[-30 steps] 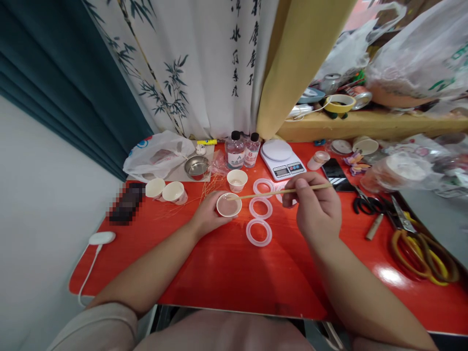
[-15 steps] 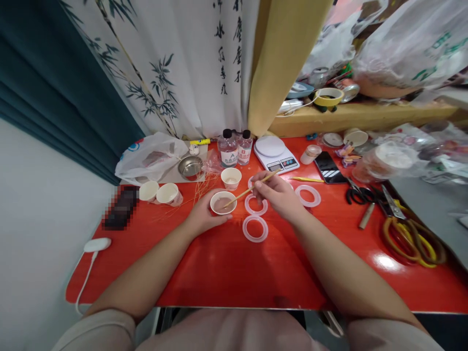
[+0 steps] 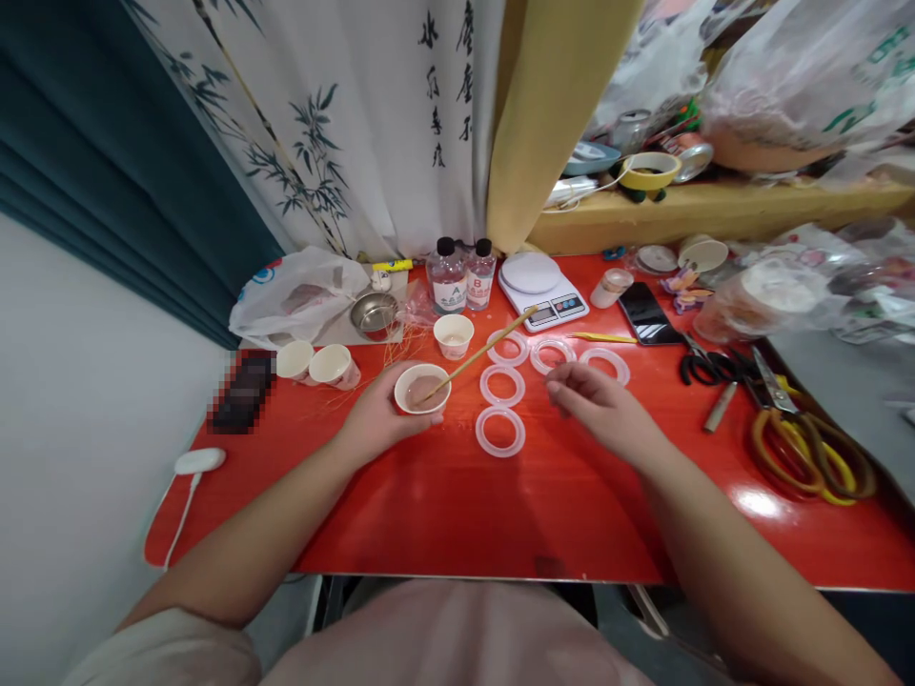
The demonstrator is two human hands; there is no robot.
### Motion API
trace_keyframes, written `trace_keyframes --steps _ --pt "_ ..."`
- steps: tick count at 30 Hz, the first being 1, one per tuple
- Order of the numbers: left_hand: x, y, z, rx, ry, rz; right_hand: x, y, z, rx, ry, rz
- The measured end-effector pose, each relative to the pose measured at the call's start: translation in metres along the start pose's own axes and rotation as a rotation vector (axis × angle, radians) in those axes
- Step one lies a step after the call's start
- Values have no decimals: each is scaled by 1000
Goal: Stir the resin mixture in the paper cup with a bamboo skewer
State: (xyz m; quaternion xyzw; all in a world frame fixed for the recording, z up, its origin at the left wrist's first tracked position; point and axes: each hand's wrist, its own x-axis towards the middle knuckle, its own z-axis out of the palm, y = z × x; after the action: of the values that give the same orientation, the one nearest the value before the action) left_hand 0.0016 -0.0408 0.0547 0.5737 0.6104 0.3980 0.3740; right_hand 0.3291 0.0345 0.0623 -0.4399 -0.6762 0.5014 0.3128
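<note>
My left hand (image 3: 376, 414) is wrapped round a white paper cup (image 3: 422, 408) that holds a cloudy pinkish-grey liquid. A thin wooden stick (image 3: 493, 350) leans in this cup, its lower end in the liquid and its upper end jutting out to the right. Nothing is in my right hand (image 3: 593, 405), whose fingers are loosely bent, with the thumb a little apart. It hovers over the table, just right of several translucent pinkish ring molds (image 3: 500, 408). Another paper cup (image 3: 454, 345) stands behind the held one.
Behind are bottles marked A (image 3: 448, 286) and B (image 3: 479, 284), a kitchen scale (image 3: 554, 314) and a metal bowl (image 3: 375, 324). Two paper cups (image 3: 333, 370) stand at left. Scissors (image 3: 776, 400), a phone (image 3: 648, 314) and a yellow tool (image 3: 604, 337) lie at right on the red table (image 3: 457, 524).
My right hand has let go of the stick and moved right and slightly down. The stick now rests by itself in the cup, which has shifted slightly left with my left hand.
</note>
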Motion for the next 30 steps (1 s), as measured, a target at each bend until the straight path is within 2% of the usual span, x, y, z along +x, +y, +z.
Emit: trace_keyframes --steps 4,7,10,14,19,22,24,25,27,30 --pt "-24 -16 5 6 9 -44 -32 18 23 -274 -53 -7" --pt "-39 -28 9 23 92 -73 -46 22 38 -412 -3 -16" --pt "-45 -37 13 45 148 -88 -48 23 48 -514 12 -50" --pt "-44 -44 19 67 141 -48 -41 25 55 -573 -16 -130" --pt "-47 -49 21 42 170 -67 -38 32 60 -617 -20 -194" --pt "-50 -49 9 12 160 52 -39 34 60 -633 -22 -212" --pt "-48 -43 -6 -3 237 178 -39 34 59 -640 -27 -220" --pt "-44 -39 -14 23 289 195 -39 34 58 -644 -30 -225" --pt "-34 -27 -32 218 320 160 -39 35 57 -652 -34 -232" --pt "-13 -6 -54 611 210 111 -39 37 57 -654 -31 -234"
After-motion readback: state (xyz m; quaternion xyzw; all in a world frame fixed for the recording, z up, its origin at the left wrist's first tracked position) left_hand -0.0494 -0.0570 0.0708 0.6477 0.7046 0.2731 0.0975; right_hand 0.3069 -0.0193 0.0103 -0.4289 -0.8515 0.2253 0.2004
